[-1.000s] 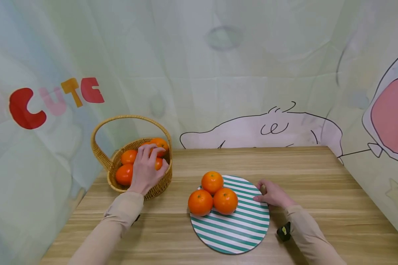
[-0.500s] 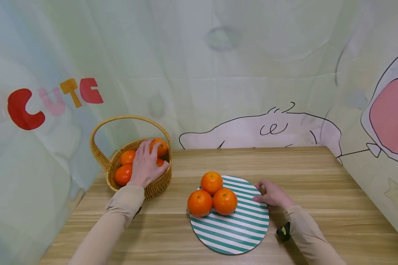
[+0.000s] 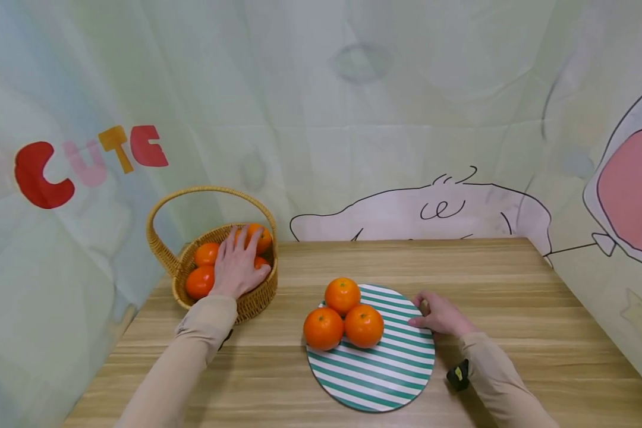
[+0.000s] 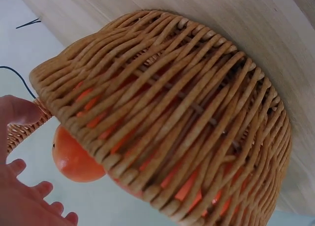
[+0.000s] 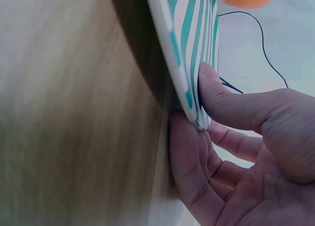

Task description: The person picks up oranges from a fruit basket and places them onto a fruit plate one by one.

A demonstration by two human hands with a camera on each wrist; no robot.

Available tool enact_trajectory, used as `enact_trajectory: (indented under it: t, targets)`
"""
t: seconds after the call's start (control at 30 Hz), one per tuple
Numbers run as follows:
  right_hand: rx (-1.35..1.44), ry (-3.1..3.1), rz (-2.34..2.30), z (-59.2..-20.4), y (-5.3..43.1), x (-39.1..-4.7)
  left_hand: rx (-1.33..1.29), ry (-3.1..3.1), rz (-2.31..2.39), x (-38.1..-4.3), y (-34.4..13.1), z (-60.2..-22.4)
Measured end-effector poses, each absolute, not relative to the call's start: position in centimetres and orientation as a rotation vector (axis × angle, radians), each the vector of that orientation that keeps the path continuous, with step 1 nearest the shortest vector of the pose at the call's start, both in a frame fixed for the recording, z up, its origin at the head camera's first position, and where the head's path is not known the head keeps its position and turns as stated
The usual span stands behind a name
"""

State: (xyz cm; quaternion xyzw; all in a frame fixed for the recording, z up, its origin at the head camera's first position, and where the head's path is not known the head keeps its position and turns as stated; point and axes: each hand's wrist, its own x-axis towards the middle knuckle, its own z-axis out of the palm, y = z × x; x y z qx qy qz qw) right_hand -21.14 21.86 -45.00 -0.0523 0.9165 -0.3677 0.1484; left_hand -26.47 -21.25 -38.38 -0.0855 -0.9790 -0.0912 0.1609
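My left hand [image 3: 238,267] reaches over the wicker basket [image 3: 254,303], its fingers spread above the fruit inside. Several round orange fruits lie there, one at the left [image 3: 200,282] and an orange [image 3: 259,238] at the back right; the hand partly hides others. In the left wrist view the fingers [image 4: 24,191] stand apart beside the basket rim, near one orange [image 4: 76,157]. With thumb on top and fingers beneath, my right hand [image 3: 441,314] pinches the edge of the striped round board [image 3: 385,374]. Three oranges [image 3: 364,326] rest together on its left part.
Everything stands on a wooden table [image 3: 513,297]. The basket's tall arched handle [image 3: 214,189] rises over its opening. A printed curtain [image 3: 321,119] hangs behind and at both sides of the table.
My left hand's fingers have straightened and spread over the basket, and the hand has shifted slightly. My right hand, the board and its oranges have stayed in place.
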Motion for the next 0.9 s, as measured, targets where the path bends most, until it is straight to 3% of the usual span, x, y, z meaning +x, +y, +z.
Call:
enact_trajectory:
  t: [0.9]
  targets:
    - [-0.112,2.632,-1.060,-45.0,21.7,-21.1,-0.241,-2.926,-0.232,-26.7,-19.8,-38.7]
